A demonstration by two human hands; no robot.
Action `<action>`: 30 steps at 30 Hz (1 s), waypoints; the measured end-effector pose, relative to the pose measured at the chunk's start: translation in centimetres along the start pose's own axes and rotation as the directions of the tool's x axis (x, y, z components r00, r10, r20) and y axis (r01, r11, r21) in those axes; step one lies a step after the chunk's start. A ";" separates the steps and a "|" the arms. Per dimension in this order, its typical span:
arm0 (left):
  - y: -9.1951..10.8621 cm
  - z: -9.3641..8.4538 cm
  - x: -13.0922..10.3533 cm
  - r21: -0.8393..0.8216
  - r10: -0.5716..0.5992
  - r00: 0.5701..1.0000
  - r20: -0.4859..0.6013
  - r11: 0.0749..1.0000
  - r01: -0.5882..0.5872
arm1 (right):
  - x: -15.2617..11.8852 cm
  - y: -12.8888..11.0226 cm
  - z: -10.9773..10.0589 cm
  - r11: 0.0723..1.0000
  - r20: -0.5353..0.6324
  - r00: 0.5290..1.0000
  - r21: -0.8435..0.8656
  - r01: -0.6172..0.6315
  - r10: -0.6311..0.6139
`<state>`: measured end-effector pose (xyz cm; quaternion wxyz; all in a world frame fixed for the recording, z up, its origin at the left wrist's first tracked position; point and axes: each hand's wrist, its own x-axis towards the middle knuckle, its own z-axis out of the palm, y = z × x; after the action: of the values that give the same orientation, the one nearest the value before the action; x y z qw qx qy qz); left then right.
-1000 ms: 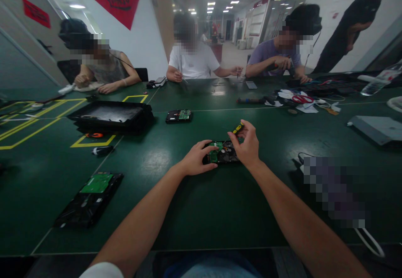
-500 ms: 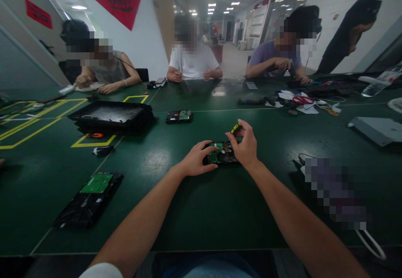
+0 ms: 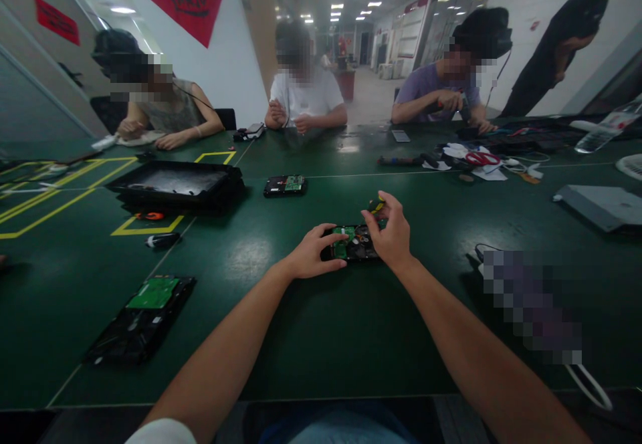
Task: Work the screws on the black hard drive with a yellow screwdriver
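Observation:
In the middle of the green table lies a black hard drive (image 3: 357, 247) with its green circuit board facing up. My left hand (image 3: 311, 254) grips its left end, thumb along the near edge and fingers over the board. Above the drive's right end, my right hand (image 3: 395, 238) is closed around the yellow-and-black handle of a screwdriver (image 3: 374, 205). The handle leans, and my hand hides the shaft and tip. A second hard drive (image 3: 285, 185) rests farther off, left of centre. Near my left forearm is a larger black unit with a green board (image 3: 143, 320).
At the left stands a stack of black trays (image 3: 175, 186), near an orange item (image 3: 150, 216) and a small black-and-white object (image 3: 163, 241). On the right are a grey metal box (image 3: 602, 204), a blurred pouch (image 3: 531, 303) and red-handled scissors (image 3: 482, 158). Several people sit opposite.
The screwdriver handle has turned slightly in my right fingers, showing less yellow. My left hand and the drive keep their places. Across the table, the person in white has raised one hand.

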<state>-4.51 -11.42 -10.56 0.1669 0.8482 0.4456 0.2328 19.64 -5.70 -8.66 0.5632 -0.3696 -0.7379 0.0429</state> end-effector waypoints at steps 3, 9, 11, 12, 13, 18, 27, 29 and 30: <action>-0.2 0.0 0.0 -0.015 0.001 1.000 0.000 1.000 -0.001 | 0.0 0.0 -0.1 0.999 -0.005 0.999 -0.029 0.041 -0.041; -0.1 0.0 0.0 -0.018 0.012 1.000 -0.009 1.000 -0.013 | 0.0 -0.1 0.0 0.993 0.074 0.997 0.117 0.006 -0.015; 0.0 -0.1 0.0 -0.026 0.004 1.000 -0.011 1.000 -0.004 | 0.0 0.1 0.0 0.995 0.058 0.998 0.104 -0.011 0.005; 0.0 -0.2 0.0 -0.034 -0.001 1.000 -0.011 0.999 0.001 | 0.0 0.2 -0.1 0.997 0.041 0.999 0.077 -0.015 0.012; 0.1 -0.2 0.0 -0.045 -0.007 1.000 -0.013 0.999 0.006 | 0.0 0.4 -0.1 0.999 0.024 1.000 0.046 -0.015 0.014; -0.1 -0.1 0.0 -0.105 -0.034 0.999 -0.027 0.994 0.031 | 0.1 0.5 -0.4 1.000 0.028 1.000 0.028 0.001 -0.002; -0.8 0.0 0.1 -0.043 -0.102 0.993 -0.060 0.994 0.099 | -0.1 0.2 -0.2 0.998 0.031 0.999 0.052 -0.033 0.031; -0.7 0.0 0.1 -0.033 -0.098 0.994 -0.051 0.995 0.096 | -0.1 0.2 -0.2 1.000 0.023 1.000 0.026 -0.006 0.006; -0.7 0.0 0.1 -0.029 -0.095 0.994 -0.048 0.995 0.094 | -0.1 0.2 -0.2 1.000 0.020 1.000 0.014 0.009 -0.010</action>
<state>-4.92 -10.96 -10.87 0.1778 0.8178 0.4862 0.2514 19.99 -5.68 -8.76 0.5585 -0.3616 -0.7449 0.0491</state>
